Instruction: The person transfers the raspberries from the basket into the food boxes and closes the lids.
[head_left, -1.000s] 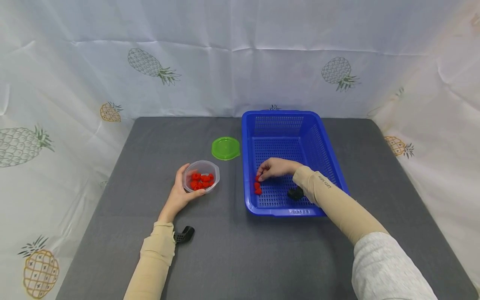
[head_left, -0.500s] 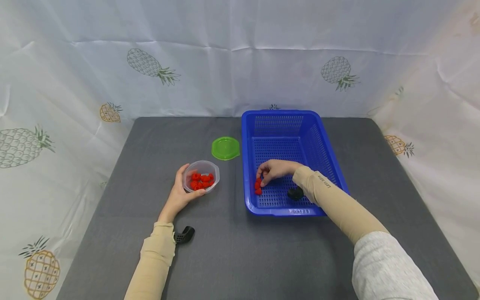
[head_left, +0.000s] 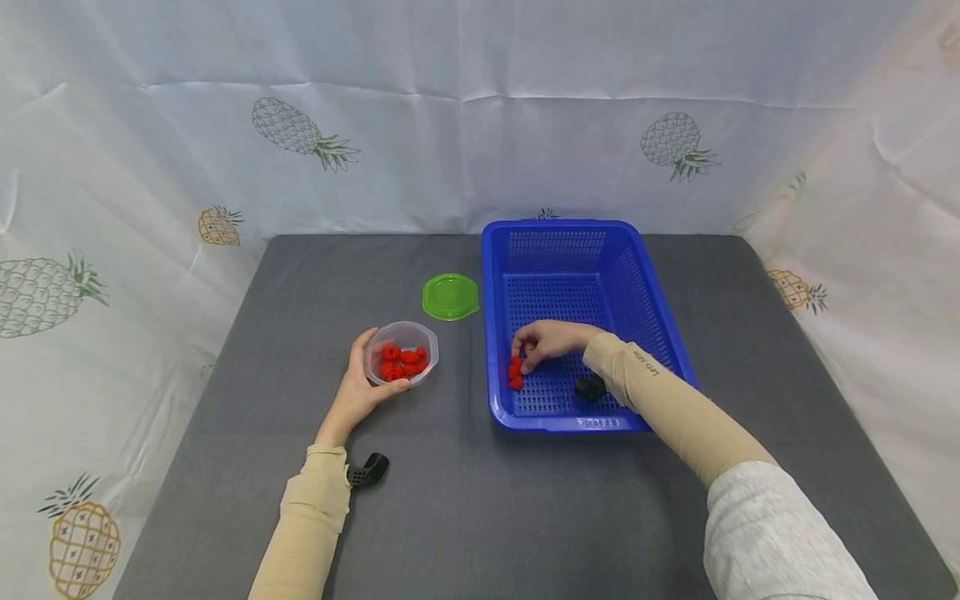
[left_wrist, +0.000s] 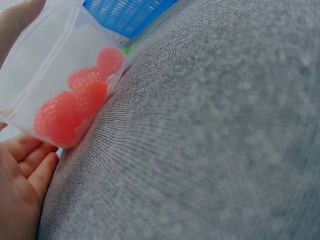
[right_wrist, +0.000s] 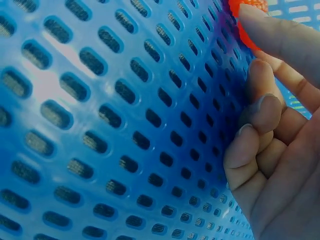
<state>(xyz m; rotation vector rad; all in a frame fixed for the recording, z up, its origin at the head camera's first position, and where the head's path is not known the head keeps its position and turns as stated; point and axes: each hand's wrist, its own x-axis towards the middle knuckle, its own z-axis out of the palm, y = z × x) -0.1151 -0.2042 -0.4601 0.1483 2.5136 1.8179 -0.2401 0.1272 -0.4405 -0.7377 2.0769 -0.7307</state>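
In the head view my left hand curves round a clear plastic tub, thumb on its near side and fingers on the far side. Several red raspberries lie on the bottom of this tub. My right hand reaches down into a blue plastic basket. Its thumb and forefinger pinch a raspberry close over the basket floor, by the left wall; the other fingers are folded in. More raspberries sit in a short row just nearer along that wall, partly covered by the fingertips.
A green lid lies flat on the grey table, between tub and basket and farther back. Black wrist cameras stick out from both forearms. White pineapple-print curtains hang behind and at both sides.
My right hand has moved slightly nearer, bringing its raspberry up against the others in the row. The left hand and tub have stayed in place.
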